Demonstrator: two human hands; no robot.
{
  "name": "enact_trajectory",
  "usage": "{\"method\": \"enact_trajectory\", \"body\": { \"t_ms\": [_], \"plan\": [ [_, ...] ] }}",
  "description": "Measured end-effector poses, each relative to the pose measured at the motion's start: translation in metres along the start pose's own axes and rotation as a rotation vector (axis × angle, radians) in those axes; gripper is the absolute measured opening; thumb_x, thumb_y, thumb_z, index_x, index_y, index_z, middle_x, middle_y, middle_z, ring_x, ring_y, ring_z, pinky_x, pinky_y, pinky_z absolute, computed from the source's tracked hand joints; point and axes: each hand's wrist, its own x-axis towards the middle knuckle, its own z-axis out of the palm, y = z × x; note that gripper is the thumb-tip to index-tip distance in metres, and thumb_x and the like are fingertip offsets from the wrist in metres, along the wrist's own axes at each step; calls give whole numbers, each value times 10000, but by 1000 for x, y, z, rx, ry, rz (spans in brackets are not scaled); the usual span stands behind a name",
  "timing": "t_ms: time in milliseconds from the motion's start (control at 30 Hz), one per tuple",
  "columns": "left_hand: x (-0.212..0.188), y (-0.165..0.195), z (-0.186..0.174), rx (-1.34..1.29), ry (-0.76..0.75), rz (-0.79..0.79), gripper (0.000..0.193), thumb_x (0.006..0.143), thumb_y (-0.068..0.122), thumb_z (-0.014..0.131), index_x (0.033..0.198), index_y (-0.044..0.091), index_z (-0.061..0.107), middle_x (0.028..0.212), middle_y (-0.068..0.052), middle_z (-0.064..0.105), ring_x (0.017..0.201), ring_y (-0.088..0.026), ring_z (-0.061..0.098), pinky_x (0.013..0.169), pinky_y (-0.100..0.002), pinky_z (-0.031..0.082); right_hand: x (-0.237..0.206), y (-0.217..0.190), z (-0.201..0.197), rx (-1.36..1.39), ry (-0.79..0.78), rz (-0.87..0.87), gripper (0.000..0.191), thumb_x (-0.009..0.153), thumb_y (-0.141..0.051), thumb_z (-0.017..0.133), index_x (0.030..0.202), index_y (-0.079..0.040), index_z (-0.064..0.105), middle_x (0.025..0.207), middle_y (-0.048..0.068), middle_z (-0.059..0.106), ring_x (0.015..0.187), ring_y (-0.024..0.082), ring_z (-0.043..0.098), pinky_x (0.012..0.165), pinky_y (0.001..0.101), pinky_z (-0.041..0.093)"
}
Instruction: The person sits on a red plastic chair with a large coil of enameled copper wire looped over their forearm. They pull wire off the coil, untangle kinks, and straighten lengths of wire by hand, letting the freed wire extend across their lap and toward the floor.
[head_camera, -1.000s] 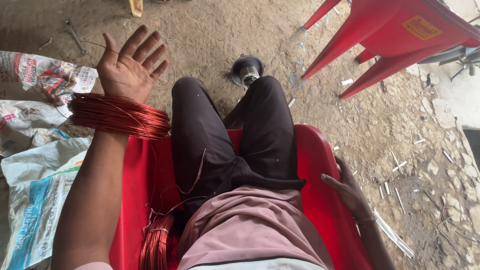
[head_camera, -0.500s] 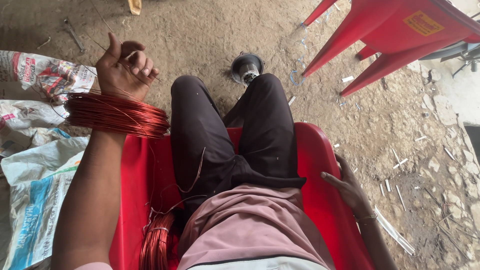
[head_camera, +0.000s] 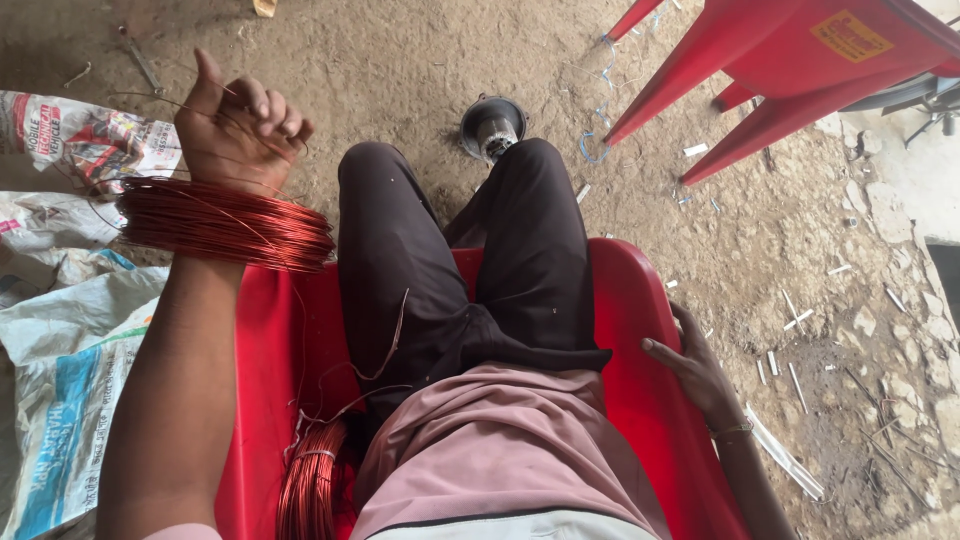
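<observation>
Bare, dusty earth floor (head_camera: 400, 60) spreads under the seated person, strewn with pale wire offcuts, and printed woven plastic sacks (head_camera: 70, 330) lie crumpled along the left edge. The person sits in a red plastic chair (head_camera: 640, 330), dark-trousered legs stretched forward.

The left hand (head_camera: 235, 125) is raised with its fingers (head_camera: 275, 115) curled shut, thumb up, apparently pinching a thin strand of the red enamelled copper wire. A thick coil of that wire (head_camera: 225, 225) rings the left wrist like a bangle, just above the chair's left edge. The right hand (head_camera: 695, 365) rests flat and open on the chair's right rim, holding nothing.

Winding well seems to call for steady tension on the strand, turns laid side by side, and the wrist held level so loops cannot slide off.

Counted: two wire coils, one on the wrist, a second bundle (head_camera: 310, 485) on the seat by the left hip; two red chairs, the other tipped over (head_camera: 760, 70) at upper right; one small round metal motor part (head_camera: 492, 125) on the floor beyond the knees.
</observation>
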Motion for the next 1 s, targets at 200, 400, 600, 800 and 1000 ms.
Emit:
{"method": "enact_trajectory", "body": {
  "t_ms": [200,400,600,800,1000],
  "plan": [
    [-1,0,17,13,43,1,624,1142,571,447,850,60,657,761,-33,607,830,-214,583,935,-403,463,-1,-1,0,32,-6,-3,826,837,-264,742,1548,-91,358,1306,235,670,1157,276,685,938,409,568],
    [-9,3,50,171,127,2,605,1016,609,451,1219,96,699,1185,-57,748,1181,-241,709,1157,-458,484,-2,-3,1,43,-12,-30,810,842,-242,741,1546,-92,369,1306,235,672,1158,275,681,931,408,569],
    [-1,-4,15,35,39,37,354,1162,385,615,974,86,639,893,-48,615,1031,-271,687,1086,-494,552,-2,-3,1,35,13,40,797,845,-233,732,1547,-108,377,1278,250,689,1124,292,702,899,426,588],
    [2,-5,9,1,95,52,309,1143,386,570,1134,87,645,997,-50,669,1052,-249,674,1069,-483,520,2,4,-1,56,0,3,810,838,-239,733,1549,-111,366,1309,242,668,1150,282,687,908,421,588],
    [2,2,30,69,42,-11,569,1082,498,465,1364,31,629,1201,-105,727,1238,-288,685,1172,-481,491,4,5,-2,77,-16,-39,790,858,-215,731,1544,-101,357,1313,224,670,1160,259,679,925,395,576]
  ]
}}
